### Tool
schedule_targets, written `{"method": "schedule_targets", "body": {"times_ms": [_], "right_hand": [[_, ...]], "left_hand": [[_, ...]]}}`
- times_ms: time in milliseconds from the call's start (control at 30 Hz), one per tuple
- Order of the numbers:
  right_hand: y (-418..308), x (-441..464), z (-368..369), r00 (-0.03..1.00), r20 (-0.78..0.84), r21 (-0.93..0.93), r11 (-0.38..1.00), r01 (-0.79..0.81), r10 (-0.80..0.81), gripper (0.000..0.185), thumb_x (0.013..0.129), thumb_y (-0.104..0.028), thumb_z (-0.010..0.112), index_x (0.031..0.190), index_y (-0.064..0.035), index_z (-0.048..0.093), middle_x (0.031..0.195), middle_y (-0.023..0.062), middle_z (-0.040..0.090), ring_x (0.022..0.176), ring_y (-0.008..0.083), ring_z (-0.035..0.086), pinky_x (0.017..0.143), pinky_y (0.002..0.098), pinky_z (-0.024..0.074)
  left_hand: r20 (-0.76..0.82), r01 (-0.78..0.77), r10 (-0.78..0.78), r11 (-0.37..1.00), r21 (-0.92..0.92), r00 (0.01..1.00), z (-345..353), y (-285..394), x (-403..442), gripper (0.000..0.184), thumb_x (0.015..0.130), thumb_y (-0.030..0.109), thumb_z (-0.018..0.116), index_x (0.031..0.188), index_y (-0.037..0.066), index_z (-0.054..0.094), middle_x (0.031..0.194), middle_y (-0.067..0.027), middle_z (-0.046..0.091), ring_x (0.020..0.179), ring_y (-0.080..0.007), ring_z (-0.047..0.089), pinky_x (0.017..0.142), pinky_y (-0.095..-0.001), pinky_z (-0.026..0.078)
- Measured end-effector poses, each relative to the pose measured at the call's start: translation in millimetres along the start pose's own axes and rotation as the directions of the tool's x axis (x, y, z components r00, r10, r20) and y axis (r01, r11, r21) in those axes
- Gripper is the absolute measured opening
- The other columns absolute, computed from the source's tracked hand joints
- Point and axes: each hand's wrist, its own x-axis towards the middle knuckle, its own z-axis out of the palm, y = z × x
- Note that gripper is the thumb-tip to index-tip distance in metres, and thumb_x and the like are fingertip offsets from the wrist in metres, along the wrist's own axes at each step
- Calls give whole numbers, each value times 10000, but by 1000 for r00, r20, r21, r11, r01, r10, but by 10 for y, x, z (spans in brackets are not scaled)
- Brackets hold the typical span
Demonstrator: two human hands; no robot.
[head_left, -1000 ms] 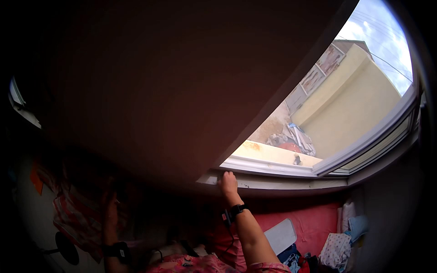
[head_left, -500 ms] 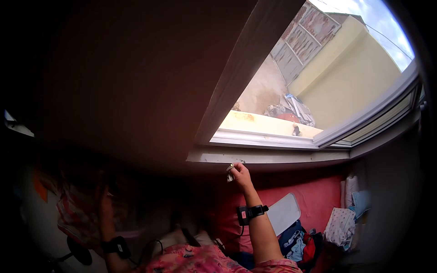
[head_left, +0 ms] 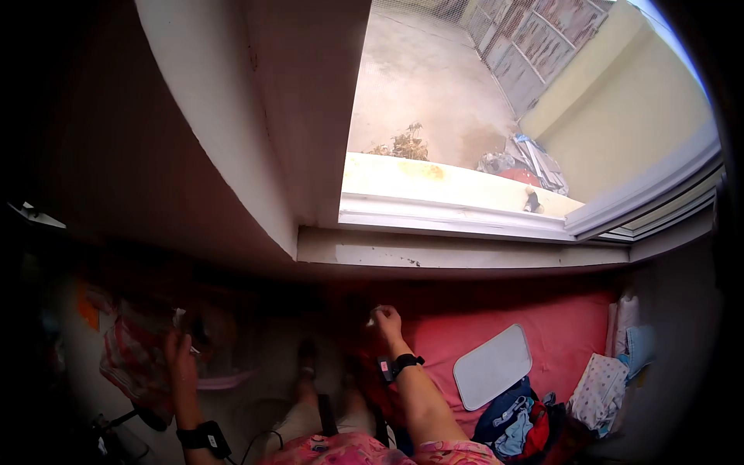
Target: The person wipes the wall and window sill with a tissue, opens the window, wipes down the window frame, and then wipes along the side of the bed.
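My right hand (head_left: 388,322) is closed in a pinch on a small pale crumpled piece (head_left: 373,316), whose kind I cannot make out. It hangs below the window sill (head_left: 465,252), over the edge of the red-covered bed (head_left: 434,341). At the left, in shadow, my left hand (head_left: 181,358) is raised with its fingers curled. Small bright bits show at its fingertips and beside the palm; what they belong to is unclear. A red-and-white striped cloth (head_left: 128,356) is behind this hand. Both wrists wear black straps with small boxes.
On the bed are a light grey rounded board (head_left: 494,368), a pile of dark, blue and red clothes (head_left: 515,422) and a dotted white cloth (head_left: 601,391). An open sliding window (head_left: 457,217) faces a yard. A pink rim (head_left: 225,380) shows on the floor at left.
My right hand has drawn down and left from the sill, still pinching the pale piece. My left hand has come into clearer view, with bright bits at its fingers. The view has shifted.
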Motion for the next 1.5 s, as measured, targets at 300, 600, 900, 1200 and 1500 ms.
{"method": "schedule_targets", "body": {"times_ms": [300,600,900,1200,1500], "right_hand": [[526,343,159,990,-126,-198,977,-83,59,388,759,-236,670,1074,-17,613,934,128,663,867,196,629,769,307,484],[-1728,-352,-725,930,195,249,933,261,-312,258,868,-55,602,1119,-3,573,977,27,633,858,72,577,759,216,466],[-2120,429,-1227,525,-295,-874,448,189,-798,178,794,-35,579,965,-11,622,916,157,532,863,334,538,759,404,460],[-1998,-31,214,564,21,-771,346,535,-826,272,763,24,561,1030,-15,596,891,123,517,857,316,503,769,394,450],[-2049,-536,864,468,289,-335,370,866,-835,228,786,-1,601,1009,-41,624,879,136,577,842,314,560,744,378,470]], "left_hand": [[-197,113,-99,992,60,975,-221,-290,-337,382,884,121,581,1230,24,450,1146,-54,497,1031,-139,488,897,-286,389],[-52,127,-126,992,7,991,-39,-505,-382,340,896,141,577,1193,16,469,1142,-54,502,1056,-127,478,913,-271,371],[-35,32,-34,998,-58,999,274,-269,-320,288,893,130,574,1141,10,489,1104,-47,521,1025,-118,487,896,-265,383],[13,36,-35,995,-93,999,384,-227,-322,250,890,99,565,1112,1,505,1074,-57,541,984,-118,506,873,-257,401],[71,-47,49,998,-36,996,373,-61,-306,259,884,113,579,1116,16,519,1039,-33,554,929,-99,519,818,-248,415]]}}
